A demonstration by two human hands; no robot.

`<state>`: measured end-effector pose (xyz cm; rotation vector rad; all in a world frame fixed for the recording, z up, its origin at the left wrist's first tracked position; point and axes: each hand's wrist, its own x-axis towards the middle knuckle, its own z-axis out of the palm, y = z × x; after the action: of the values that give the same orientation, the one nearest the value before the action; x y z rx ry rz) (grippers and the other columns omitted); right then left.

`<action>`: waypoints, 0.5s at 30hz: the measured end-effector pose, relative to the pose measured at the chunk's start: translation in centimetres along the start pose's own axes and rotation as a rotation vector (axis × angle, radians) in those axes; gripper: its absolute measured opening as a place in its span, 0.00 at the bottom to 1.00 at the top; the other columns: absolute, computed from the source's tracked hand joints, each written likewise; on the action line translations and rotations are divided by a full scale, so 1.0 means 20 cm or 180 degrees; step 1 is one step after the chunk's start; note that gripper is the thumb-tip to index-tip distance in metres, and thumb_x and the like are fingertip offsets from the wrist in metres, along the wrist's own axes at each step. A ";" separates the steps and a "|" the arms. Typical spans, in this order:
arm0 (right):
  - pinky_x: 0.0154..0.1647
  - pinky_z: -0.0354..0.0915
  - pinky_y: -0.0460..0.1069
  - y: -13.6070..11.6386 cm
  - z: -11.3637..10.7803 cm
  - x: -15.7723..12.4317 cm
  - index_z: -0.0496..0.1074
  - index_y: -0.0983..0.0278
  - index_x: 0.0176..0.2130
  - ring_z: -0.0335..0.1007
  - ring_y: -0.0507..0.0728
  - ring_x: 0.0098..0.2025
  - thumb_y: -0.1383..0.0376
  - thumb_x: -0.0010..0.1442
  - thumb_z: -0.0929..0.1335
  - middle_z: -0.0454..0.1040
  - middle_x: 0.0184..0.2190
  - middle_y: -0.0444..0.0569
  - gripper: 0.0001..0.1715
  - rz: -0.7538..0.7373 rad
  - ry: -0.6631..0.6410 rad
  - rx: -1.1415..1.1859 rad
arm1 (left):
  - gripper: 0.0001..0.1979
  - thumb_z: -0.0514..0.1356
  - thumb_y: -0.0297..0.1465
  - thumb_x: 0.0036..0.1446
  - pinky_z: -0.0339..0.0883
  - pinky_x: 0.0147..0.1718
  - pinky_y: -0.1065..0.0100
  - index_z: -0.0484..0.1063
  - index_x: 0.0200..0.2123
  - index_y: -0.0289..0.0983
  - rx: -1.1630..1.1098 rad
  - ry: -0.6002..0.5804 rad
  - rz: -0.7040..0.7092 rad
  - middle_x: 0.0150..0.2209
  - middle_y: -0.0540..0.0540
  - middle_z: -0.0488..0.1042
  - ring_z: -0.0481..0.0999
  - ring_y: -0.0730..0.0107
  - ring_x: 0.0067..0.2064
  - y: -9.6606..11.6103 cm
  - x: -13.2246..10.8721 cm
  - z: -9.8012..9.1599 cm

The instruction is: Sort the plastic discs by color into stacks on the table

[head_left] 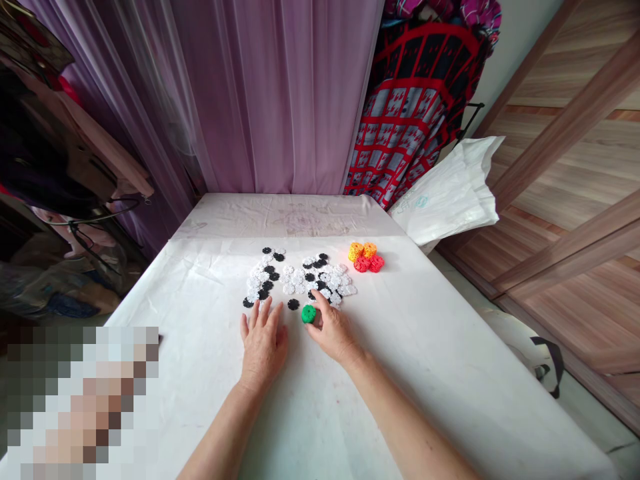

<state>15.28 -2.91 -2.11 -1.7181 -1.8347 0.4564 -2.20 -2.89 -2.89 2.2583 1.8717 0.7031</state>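
My right hand (333, 330) is closed on a short stack of green snowflake discs (309, 313), gripped between thumb and fingers at the near side of a loose pile. My left hand (265, 337) lies with its fingers spread, fingertips by the near edge of the left group of discs. White snowflake discs (295, 279) and black snowflake discs (293, 305) are scattered in two groups beyond my hands. Farther right stand stacks of orange discs (363, 251) and red discs (369, 263), side by side and touching.
A white cloth covers the table (410, 367). At its far right edge leans a white plastic bag (447, 193). Purple curtains (280, 100) hang behind, clothes on a rack (65, 133) stand left, and wooden doors (565, 173) are on the right.
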 end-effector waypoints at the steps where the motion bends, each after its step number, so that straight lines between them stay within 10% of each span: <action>1: 0.45 0.69 0.50 0.00 0.00 0.00 0.58 0.60 0.66 0.76 0.56 0.38 0.69 0.54 0.69 0.79 0.49 0.50 0.42 -0.0002 -0.0022 -0.0055 | 0.26 0.52 0.24 0.59 0.49 0.65 0.38 0.69 0.60 0.41 -0.0002 -0.0003 0.0001 0.66 0.41 0.64 0.55 0.50 0.70 0.00 0.00 0.00; 15: 0.42 0.69 0.51 -0.02 0.00 0.02 0.59 0.63 0.65 0.76 0.59 0.42 0.66 0.53 0.69 0.79 0.45 0.52 0.42 0.0021 -0.0108 -0.0359 | 0.26 0.53 0.24 0.58 0.49 0.65 0.39 0.69 0.60 0.43 -0.0012 0.0015 0.0049 0.66 0.41 0.64 0.55 0.49 0.69 -0.01 -0.01 0.01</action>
<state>14.97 -2.66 -1.74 -1.8017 -1.9120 0.3936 -2.37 -2.93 -3.13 2.2730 1.8555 0.7142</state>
